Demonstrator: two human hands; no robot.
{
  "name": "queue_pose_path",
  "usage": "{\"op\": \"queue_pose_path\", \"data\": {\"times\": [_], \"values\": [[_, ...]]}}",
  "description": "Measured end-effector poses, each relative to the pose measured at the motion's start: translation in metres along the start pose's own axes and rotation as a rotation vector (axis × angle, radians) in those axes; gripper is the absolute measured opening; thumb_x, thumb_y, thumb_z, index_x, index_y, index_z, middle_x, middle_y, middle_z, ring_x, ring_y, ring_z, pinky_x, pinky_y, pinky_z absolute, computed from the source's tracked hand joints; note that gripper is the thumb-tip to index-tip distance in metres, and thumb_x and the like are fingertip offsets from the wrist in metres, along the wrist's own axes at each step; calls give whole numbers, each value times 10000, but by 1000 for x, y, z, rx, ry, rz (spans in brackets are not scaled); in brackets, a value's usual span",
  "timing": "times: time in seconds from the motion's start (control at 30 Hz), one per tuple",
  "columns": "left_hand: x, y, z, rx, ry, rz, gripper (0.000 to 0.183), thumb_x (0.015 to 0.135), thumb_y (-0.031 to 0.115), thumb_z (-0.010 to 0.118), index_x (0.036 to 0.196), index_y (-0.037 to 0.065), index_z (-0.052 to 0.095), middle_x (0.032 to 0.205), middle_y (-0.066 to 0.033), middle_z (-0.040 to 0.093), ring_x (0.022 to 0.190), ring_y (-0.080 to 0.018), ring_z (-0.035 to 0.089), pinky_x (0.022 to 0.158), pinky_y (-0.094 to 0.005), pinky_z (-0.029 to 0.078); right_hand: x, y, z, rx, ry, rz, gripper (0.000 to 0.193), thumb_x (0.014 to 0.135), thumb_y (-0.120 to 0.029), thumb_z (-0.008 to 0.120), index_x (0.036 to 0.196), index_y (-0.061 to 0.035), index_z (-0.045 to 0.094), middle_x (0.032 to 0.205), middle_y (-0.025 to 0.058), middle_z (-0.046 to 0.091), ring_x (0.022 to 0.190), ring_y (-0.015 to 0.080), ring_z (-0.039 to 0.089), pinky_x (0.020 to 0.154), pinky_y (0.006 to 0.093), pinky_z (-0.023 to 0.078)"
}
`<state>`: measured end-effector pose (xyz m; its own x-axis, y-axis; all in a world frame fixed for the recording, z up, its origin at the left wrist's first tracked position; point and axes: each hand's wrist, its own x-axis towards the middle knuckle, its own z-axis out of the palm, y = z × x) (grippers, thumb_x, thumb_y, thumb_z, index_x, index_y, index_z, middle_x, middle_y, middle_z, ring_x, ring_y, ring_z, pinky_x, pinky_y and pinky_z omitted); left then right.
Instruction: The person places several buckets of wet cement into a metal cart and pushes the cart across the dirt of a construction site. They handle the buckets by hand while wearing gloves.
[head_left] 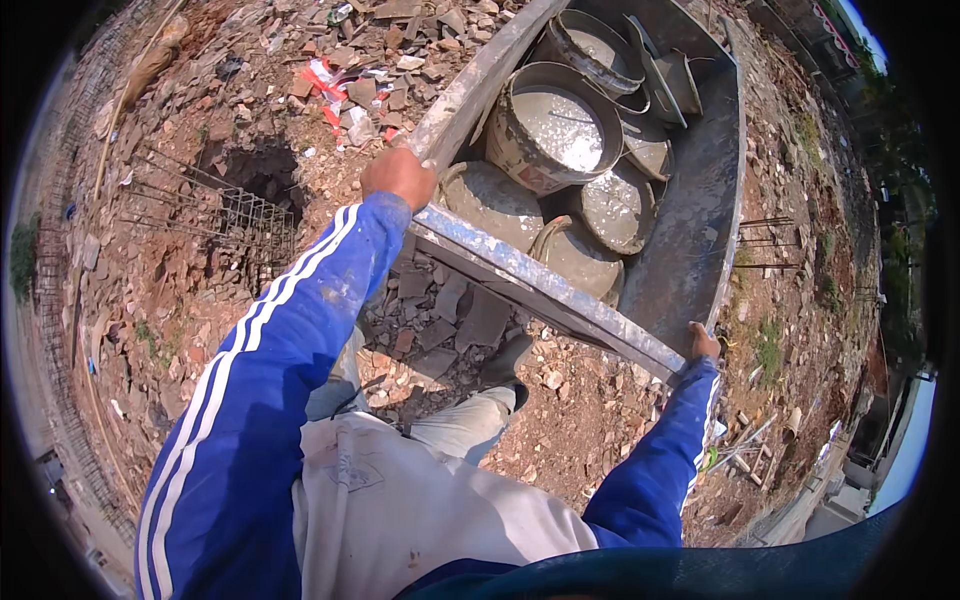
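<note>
A long, grey, mud-stained cart body [690, 210] extends away from me, with a blue-flecked near rim. My left hand [398, 178] is closed around its near left corner. At the near right corner, the fingers of my right hand [704, 342] are wrapped over the edge. Inside sit several buckets of wet grey cement or mortar. One upright bucket [555, 128] stands higher than the ones around it, and another bucket [592, 52] is behind it. Lower buckets [490, 200] fill the near end. Whatever supports the cart underneath is hidden.
Broken bricks and rubble [450, 325] cover the ground around my feet. To the left is a dug hole [255, 175] with a rebar cage [255, 225] in it. Rebar [768, 245] juts out right of the cart. Red-and-white scraps [328, 85] lie at the far left.
</note>
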<state>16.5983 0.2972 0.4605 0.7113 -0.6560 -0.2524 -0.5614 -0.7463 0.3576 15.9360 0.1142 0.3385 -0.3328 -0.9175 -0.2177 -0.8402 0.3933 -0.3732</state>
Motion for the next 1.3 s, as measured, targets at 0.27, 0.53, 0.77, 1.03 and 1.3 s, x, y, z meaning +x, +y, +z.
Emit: {"op": "queue_pose_path", "data": {"times": [0.27,0.53,0.77,1.03,1.3], "values": [[44,-84,-15,-22,11,182,481,725,420,622,981,13,627,952,-199,636,904,-341,614,805,-413,476,-152,-68,7,-211,84,105,705,626,-553,620,1039,19,625,1048,204,613,983,303,576,866,356,413],[97,-202,-51,2,37,261,529,704,460,620,1020,36,610,894,-187,644,850,-343,621,756,-423,484,-307,-100,41,-230,92,221,725,603,-585,634,941,56,648,943,242,628,896,316,584,802,376,422],[88,-304,-56,56,32,102,582,714,580,583,1009,80,630,908,-187,644,855,-345,614,762,-416,478,-475,-154,107,456,167,503,479,622,-360,694,750,95,617,703,83,576,621,191,521,585,341,437],[50,-347,-29,86,78,-105,681,713,667,542,1022,66,623,948,-199,635,900,-351,601,793,-410,466,-528,-122,141,402,36,676,595,683,-431,665,891,125,618,847,149,623,731,225,575,707,342,463],[20,-380,34,-54,40,-146,760,718,658,538,1104,5,587,966,-233,622,918,-365,594,815,-425,458,-507,-70,186,34,61,517,724,703,-545,567,1012,109,565,982,208,602,889,306,554,814,381,426]]}}
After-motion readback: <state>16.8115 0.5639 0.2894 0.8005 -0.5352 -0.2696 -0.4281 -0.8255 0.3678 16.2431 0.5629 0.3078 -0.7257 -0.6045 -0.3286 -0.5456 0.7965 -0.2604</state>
